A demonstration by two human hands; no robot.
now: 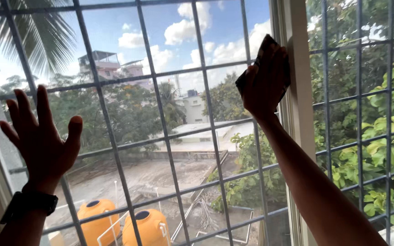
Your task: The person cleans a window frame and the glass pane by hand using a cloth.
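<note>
Right hand: closed round a dark cleaning cloth, pressed flat on the window pane beside the white frame post.
Left hand: fingers spread wide, holding nothing, palm against the glass low at left; black wristwatch.
Step in hand: wiping the pane's upper right edge, apparently.
Next move calls for: firm, even pressure and a steady sweep along the frame.
Beyond the glass: metal grille; two orange water tanks.

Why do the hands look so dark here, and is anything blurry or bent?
Head view: bright sky behind the window pane backlights the scene, so the left hand, the right hand and the dark cloth it presses near the white frame are in shadow; grille bars lean and bow from wide-lens distortion; focus looks fairly sharp throughout.
</note>
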